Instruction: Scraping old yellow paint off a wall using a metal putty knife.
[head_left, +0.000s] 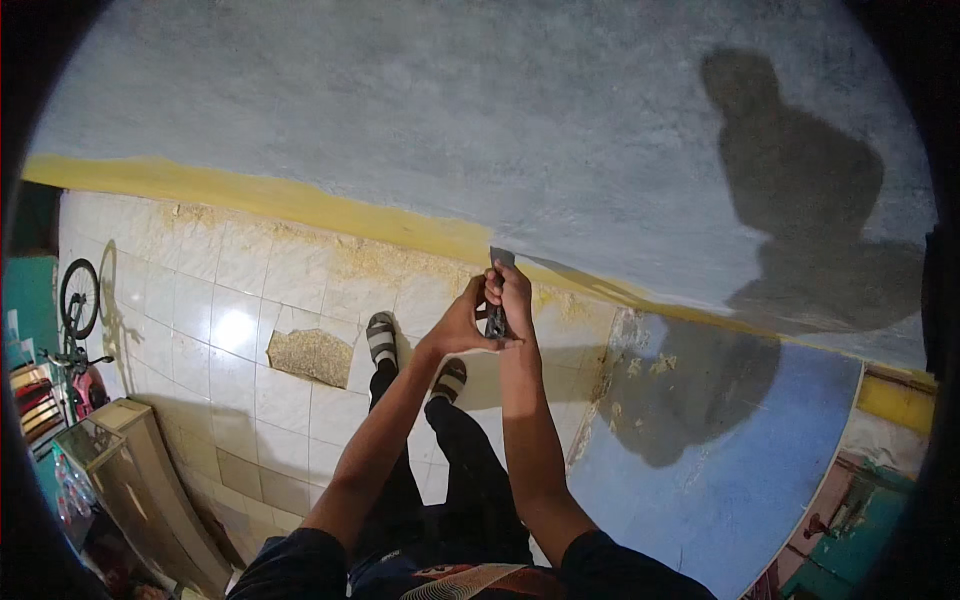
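Note:
My right hand (516, 296) is closed around the dark handle of a scraper (496, 324), and the flat blade rests at the wall. My left hand (459, 322) is at the same handle, its thumb across the butt end and its fingers by those of the right hand. The blade meets the wall (375, 105) where the grey-blue surface borders a yellow band (300, 199) along the foot of the wall. Whether the blade edge is under the paint is too small to tell.
Yellow crumbs (367, 259) lie along the wall base on the white tiled floor (285, 405), which has a broken patch (311, 356). My sandalled feet (382, 337) stand below. A bicycle (79, 315) and a cabinet (150, 495) are at left, a blue surface (720, 480) at right.

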